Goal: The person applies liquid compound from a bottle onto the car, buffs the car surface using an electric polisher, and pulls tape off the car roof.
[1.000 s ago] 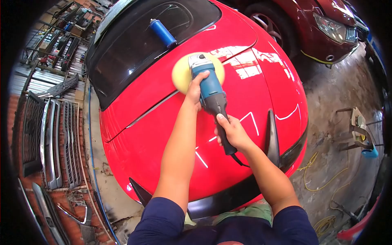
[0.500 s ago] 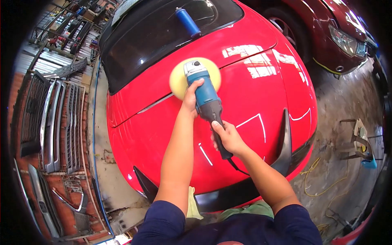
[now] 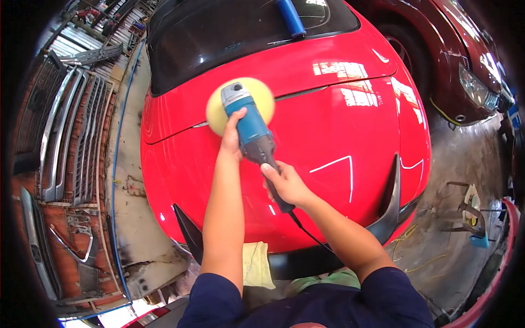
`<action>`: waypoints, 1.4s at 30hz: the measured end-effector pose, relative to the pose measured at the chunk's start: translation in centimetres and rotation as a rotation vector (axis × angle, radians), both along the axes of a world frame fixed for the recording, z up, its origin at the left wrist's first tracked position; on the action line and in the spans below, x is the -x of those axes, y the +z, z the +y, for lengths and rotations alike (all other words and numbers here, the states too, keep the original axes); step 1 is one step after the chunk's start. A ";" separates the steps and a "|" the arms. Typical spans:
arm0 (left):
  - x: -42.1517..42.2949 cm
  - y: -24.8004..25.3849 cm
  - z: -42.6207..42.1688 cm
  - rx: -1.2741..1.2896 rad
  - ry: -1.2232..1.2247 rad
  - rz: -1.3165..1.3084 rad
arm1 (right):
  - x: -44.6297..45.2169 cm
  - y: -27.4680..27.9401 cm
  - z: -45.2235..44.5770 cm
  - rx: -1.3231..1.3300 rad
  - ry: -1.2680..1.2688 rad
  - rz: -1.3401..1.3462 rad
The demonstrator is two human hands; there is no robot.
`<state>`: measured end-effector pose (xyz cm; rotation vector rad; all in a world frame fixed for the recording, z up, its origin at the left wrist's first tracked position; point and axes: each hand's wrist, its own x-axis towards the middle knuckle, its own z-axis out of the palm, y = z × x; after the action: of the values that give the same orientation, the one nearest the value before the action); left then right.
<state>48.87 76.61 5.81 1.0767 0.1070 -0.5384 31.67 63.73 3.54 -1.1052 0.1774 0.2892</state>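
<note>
A blue and black electric polisher (image 3: 254, 123) lies across the glossy red car panel (image 3: 333, 134). Its round yellow foam pad (image 3: 263, 101) rests over a seam in the panel, with a blurred edge as if spinning. My left hand (image 3: 233, 134) wraps the blue body near the head, thumb on top. Behind it, my right hand (image 3: 285, 183) is closed around the black rear handle. From the handle's end a black cord (image 3: 309, 232) runs down past my right forearm. A yellow cloth (image 3: 257, 267) hangs by the car's near edge beside my left forearm.
On the dark glass stands or lies a blue cylindrical bottle (image 3: 291, 21). Black trim pieces (image 3: 392, 191) rise from the near bodywork. Car grilles (image 3: 87, 139) lean along the left. A dark red car (image 3: 465, 71) is parked at right, near a small stand (image 3: 469, 213).
Both hands have moved the polisher leftward along the seam, uncovering part of it on the right. The camera view has also shifted. My grip looks the same.
</note>
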 end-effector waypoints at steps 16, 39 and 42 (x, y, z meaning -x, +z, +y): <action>3.7 -2.5 -14.0 0.203 -0.109 0.055 | 5.3 2.9 -12.5 0.243 -0.077 0.098; 3.8 -1.4 -12.2 -0.088 -0.042 -0.044 | 5.6 3.3 -13.4 0.186 0.019 0.044; 3.9 -0.2 -11.2 -0.059 -0.115 -0.068 | 5.5 2.8 -12.3 0.348 -0.068 -0.092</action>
<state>45.02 65.44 5.62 1.1626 0.0009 -0.6042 26.15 51.42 6.38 -1.4514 0.1877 0.1487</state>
